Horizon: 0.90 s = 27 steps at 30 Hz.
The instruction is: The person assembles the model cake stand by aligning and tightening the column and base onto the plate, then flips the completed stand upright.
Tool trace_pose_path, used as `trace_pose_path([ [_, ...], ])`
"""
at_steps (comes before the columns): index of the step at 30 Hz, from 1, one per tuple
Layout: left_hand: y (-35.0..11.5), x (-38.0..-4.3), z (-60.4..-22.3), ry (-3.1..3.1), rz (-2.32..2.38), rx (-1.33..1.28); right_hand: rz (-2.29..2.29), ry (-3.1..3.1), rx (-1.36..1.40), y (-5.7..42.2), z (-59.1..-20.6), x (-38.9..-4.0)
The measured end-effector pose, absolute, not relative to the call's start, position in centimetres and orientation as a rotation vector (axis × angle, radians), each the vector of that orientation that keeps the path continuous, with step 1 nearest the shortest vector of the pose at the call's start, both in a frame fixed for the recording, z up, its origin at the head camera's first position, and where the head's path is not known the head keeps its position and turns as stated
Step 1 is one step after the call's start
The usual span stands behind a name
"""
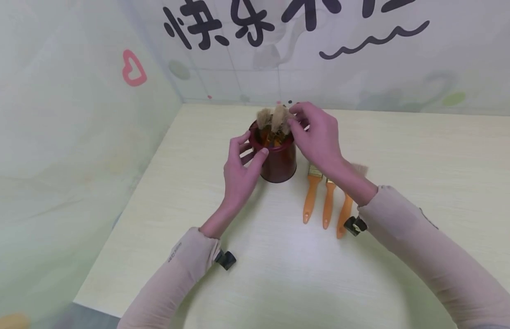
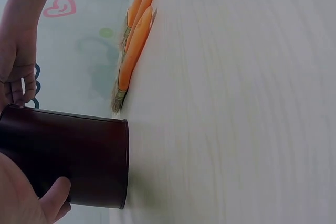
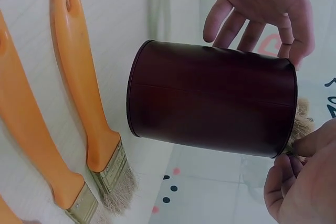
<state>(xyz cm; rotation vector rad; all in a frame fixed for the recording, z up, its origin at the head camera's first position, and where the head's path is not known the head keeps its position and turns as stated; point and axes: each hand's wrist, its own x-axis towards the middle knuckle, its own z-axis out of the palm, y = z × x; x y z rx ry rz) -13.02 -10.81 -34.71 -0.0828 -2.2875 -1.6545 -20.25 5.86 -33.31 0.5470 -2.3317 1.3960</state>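
Observation:
A dark red cylindrical cup (image 1: 278, 167) stands upright on the table, with several paintbrushes (image 1: 275, 121) inside it, tan bristles up. My left hand (image 1: 241, 171) holds the cup near its rim from the left, thumb at the front and fingers along the side. At the cup's mouth, my right hand (image 1: 316, 135) pinches the bristle end of a paintbrush (image 3: 302, 124). In the right wrist view the cup (image 3: 212, 98) hides that brush's lower part. The left wrist view shows the left thumb (image 2: 56, 195) against the cup wall.
Three paintbrushes with orange handles (image 1: 310, 196) lie side by side on the pale table (image 1: 271, 256), just right of the cup and partly under the right forearm. A printed backdrop (image 1: 353, 82) rises behind the table, and another sheet (image 1: 74, 137) hangs along the left.

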Motion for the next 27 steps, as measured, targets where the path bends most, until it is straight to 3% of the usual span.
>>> trace_pose_path([
  [27, -11.8, -14.8, -38.0, -2.25, -1.634, -0.088, 1.572, -2.046, 0.481, 6.0, -32.0, -19.3],
])
